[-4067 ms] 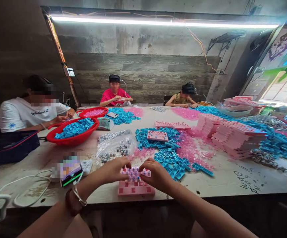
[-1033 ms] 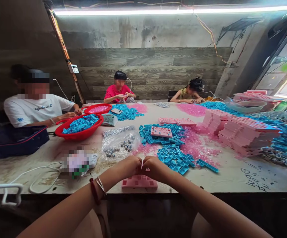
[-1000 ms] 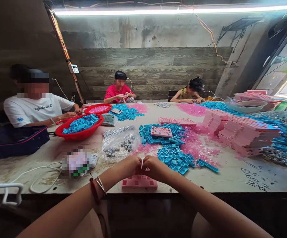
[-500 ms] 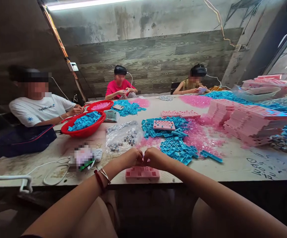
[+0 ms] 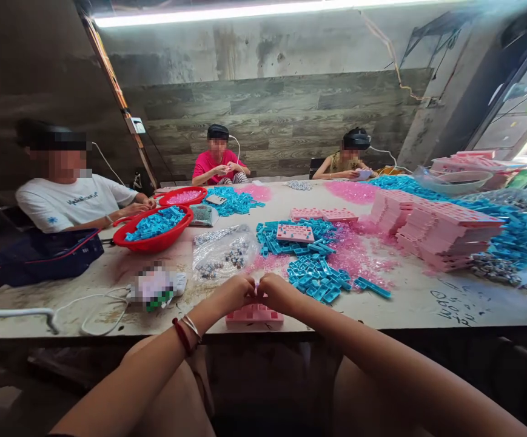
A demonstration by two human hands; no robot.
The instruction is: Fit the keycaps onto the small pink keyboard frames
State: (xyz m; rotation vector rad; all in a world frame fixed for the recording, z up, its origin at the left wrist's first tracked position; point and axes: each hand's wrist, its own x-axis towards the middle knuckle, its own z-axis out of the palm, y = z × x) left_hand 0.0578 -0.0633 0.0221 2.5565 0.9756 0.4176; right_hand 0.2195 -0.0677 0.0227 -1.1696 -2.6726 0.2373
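Pinching a small pink piece (image 5: 257,285) between left hand (image 5: 233,293) and right hand (image 5: 279,292), knuckles touching, fingers of both curled tight on it (piece mostly hidden). Held just above a pink tray (image 5: 254,316) lying at the near edge of the table (image 5: 404,309). At 1 o'clock of the hands, heaped blue pieces (image 5: 315,280); at 11 o'clock, a clear bag (image 5: 222,255); at 9 o'clock, a phone (image 5: 154,288).

Glossy pink plastic tray (image 5: 254,315) on a worn, matt wooden table (image 5: 427,303).
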